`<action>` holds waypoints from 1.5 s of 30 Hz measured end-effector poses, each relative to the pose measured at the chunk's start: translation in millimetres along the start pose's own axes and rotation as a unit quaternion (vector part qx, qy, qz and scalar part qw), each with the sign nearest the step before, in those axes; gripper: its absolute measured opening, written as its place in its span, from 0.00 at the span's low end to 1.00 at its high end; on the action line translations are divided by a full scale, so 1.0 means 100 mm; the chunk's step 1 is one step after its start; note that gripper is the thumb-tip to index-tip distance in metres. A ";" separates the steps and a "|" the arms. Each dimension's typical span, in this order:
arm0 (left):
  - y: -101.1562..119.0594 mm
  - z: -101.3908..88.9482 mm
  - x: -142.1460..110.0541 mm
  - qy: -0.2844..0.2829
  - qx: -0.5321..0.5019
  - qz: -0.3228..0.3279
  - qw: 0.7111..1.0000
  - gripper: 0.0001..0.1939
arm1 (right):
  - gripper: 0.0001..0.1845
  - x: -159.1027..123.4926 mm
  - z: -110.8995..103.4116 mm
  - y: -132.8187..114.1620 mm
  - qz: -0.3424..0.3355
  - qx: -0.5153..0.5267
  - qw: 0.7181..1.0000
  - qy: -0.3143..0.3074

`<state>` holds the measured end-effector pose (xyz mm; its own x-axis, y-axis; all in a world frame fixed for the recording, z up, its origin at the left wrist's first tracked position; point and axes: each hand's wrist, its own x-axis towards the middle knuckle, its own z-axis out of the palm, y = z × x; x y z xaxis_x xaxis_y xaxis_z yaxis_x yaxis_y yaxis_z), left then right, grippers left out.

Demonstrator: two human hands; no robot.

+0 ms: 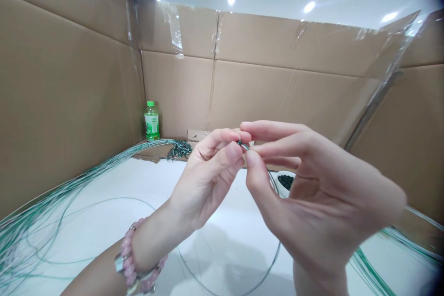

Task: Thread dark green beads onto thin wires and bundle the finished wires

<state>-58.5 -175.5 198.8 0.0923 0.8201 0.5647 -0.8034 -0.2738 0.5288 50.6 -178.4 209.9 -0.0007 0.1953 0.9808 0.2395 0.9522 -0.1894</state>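
2 hands pinching: left hand (208,180) | right hand (322,194) | fingers (274,130) clenched on wire end (243,144) between them

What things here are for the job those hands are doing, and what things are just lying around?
For the job:
left hand
right hand
small dark-green piece, pinched between them
long green-and-white wires
bunch of dark-tipped wire ends
white bowl of small dark pieces

Just lying about:
green-capped plastic bottle
cardboard walls

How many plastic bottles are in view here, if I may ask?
1: a green-capped plastic bottle in the far corner, by the cardboard wall; others may be hidden.
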 end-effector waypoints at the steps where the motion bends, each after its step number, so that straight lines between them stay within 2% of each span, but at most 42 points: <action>1: 0.00 0.00 0.00 0.001 0.003 0.001 1.000 0.05 | 0.11 0.00 0.00 0.00 -0.001 -0.001 1.000 0.000; 4: 0.01 0.00 0.01 0.003 0.018 0.008 1.000 0.05 | 0.11 0.01 0.00 0.01 -0.009 -0.003 1.000 0.003; 9: 0.00 -0.02 0.02 0.008 0.054 0.017 0.998 0.06 | 0.09 0.02 -0.03 0.02 -0.006 -0.044 0.999 -0.028; 14: 0.01 -0.01 0.03 0.017 0.052 0.023 0.998 0.06 | 0.08 0.02 -0.04 0.04 -0.014 -0.044 0.999 -0.022; 25: 0.02 -0.05 0.03 -0.024 0.059 0.020 0.998 0.03 | 0.07 0.00 -0.05 0.05 -0.011 -0.031 0.999 -0.023; 33: 0.02 -0.07 0.02 0.007 0.094 0.015 0.995 0.05 | 0.08 -0.01 -0.05 0.04 -0.017 -0.002 1.000 -0.017; 38: 0.04 -0.10 0.03 -0.028 0.128 0.049 0.990 0.03 | 0.07 -0.01 -0.07 0.05 -0.020 -0.048 0.998 -0.028; 42: 0.09 -0.16 0.05 -0.064 0.201 0.096 0.973 0.08 | 0.07 -0.01 -0.10 0.05 -0.027 -0.066 0.997 -0.036; 45: 0.10 -0.20 0.05 -0.073 0.228 0.106 0.965 0.10 | 0.07 0.00 -0.11 0.05 -0.030 -0.054 0.997 -0.037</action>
<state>-77.8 -164.3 194.3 0.0627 0.6510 0.7565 -0.4742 -0.6476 0.5965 62.0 -176.5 209.2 -0.0896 0.1598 0.9831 0.3408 0.9324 -0.1205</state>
